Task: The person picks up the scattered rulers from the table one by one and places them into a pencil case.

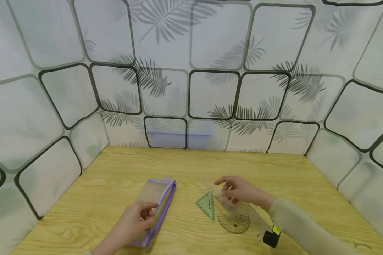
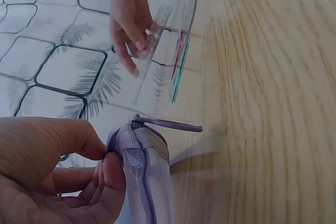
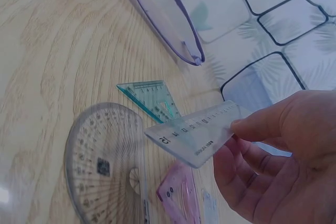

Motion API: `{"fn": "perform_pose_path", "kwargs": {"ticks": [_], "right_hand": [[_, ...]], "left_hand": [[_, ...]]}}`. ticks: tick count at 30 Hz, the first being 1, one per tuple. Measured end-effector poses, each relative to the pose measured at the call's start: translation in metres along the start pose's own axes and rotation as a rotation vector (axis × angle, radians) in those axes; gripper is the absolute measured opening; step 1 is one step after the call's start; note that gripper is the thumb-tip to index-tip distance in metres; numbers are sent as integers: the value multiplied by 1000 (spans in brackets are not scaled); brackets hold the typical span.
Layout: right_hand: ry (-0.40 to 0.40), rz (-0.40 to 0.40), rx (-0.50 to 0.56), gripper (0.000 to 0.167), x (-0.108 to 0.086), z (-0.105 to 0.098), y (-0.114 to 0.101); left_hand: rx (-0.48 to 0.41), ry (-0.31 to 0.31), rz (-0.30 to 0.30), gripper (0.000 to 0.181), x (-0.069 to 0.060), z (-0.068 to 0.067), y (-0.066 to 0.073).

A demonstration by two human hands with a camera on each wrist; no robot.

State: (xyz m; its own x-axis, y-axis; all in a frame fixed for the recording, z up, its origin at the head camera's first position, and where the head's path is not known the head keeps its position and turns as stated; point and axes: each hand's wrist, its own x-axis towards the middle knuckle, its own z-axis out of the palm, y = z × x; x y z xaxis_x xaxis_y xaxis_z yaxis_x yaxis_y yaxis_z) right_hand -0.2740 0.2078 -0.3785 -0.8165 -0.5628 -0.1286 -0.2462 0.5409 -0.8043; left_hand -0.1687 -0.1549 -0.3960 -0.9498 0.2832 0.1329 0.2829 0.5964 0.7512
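Note:
My left hand (image 1: 135,219) pinches the upper edge of a purple-trimmed, see-through zip pencil pouch (image 1: 154,186). In the left wrist view its zip pull (image 2: 176,125) sticks out at the end. The pouch's zipped side appears open in the head view. Held in my right hand (image 1: 242,191), between thumb and fingers, is a clear ruler (image 3: 194,135), raised above the table. Below it lie a green set square (image 3: 149,98), a clear protractor (image 3: 94,145) and a pink set square (image 3: 167,190). The ruler is hard to make out in the head view.
The wood-grain table (image 1: 121,166) meets a patterned curtain (image 1: 166,92) at the back and both sides. A small black object with a yellow patch (image 1: 270,239) sits by my right sleeve. A pale clear piece (image 3: 210,205) lies beside the pink set square.

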Motion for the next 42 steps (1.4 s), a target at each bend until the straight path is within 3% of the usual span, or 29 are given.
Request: {"fn": "perform_pose_path", "kwargs": {"ticks": [6, 16, 34, 42], "right_hand": [[-12, 18, 3, 37, 4, 8, -3], [-48, 25, 148, 36, 4, 25, -9], [-81, -4, 157, 36, 14, 46, -14], [-97, 21, 200, 36, 21, 53, -17]], "left_hand": [[-10, 0, 0, 42, -1, 1, 0], [-20, -6, 5, 42, 0, 3, 0], [-17, 4, 24, 43, 0, 5, 3], [-28, -3, 39, 43, -1, 6, 5]]}}
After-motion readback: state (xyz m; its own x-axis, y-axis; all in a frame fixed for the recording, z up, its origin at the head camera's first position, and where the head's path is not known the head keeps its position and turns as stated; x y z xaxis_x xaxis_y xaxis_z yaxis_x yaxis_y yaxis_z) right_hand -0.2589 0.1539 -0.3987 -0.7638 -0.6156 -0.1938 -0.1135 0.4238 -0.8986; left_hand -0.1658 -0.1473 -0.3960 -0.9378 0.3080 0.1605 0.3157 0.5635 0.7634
